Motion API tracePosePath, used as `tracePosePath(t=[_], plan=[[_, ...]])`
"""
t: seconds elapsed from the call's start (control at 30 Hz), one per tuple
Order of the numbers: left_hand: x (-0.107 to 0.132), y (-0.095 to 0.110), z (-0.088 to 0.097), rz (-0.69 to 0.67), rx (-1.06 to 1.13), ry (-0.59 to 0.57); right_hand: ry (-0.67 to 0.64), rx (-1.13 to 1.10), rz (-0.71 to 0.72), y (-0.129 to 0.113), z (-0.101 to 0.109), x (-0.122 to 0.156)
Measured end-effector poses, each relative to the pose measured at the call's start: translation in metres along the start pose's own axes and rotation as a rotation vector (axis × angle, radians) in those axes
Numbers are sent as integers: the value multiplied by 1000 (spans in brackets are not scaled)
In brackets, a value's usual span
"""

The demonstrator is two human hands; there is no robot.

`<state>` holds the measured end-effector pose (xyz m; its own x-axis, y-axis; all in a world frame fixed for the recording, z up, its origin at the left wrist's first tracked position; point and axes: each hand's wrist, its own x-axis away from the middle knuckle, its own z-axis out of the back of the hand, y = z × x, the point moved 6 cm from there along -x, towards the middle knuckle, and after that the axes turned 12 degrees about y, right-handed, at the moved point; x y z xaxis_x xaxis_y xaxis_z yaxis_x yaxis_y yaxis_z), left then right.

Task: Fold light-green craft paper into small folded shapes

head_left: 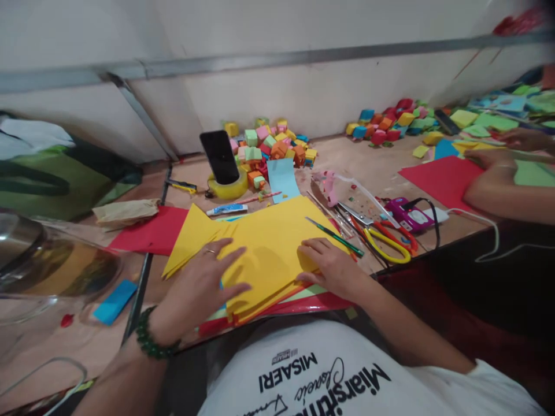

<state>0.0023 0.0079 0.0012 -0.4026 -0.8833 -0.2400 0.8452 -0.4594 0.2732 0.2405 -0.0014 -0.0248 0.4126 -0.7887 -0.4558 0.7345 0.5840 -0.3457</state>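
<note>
A stack of yellow paper sheets (264,242) lies in front of me at the table's edge, over red, green and blue sheets. My left hand (208,277), with a ring and a green bead bracelet, is spread over the left side of the stack, fingers apart. Whether its fingertips touch the paper I cannot tell. At the stack's right edge rests my right hand (329,266), its fingers stretched over the border of the sheets. A green pen-like tool (335,237) lies just beyond that hand. Smaller yellow sheets (186,242) stick out behind my left hand.
Scissors with yellow handles (385,245) and a purple device (410,215) lie to the right. A phone (219,156) leans on a tape roll (228,186) near colourful paper cubes (277,147). A glass pot (65,260) stands left. Another person's arm (511,190) reaches in at right.
</note>
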Motion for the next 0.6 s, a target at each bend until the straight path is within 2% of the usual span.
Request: tracePosePath(t=[0.07,0.17,0.33,0.6], plan=[[5,34,-13,-114,-13,-109,5,-4,25,1,-1,1],[6,57,-22,-112,-60,-211,26,3,59,2,-2,3],[3,63,-26,-62,-120,-329,35,18,81,5,-3,7],[0,65,-25,-39,-109,-333,42,93,164,-6,4,8]])
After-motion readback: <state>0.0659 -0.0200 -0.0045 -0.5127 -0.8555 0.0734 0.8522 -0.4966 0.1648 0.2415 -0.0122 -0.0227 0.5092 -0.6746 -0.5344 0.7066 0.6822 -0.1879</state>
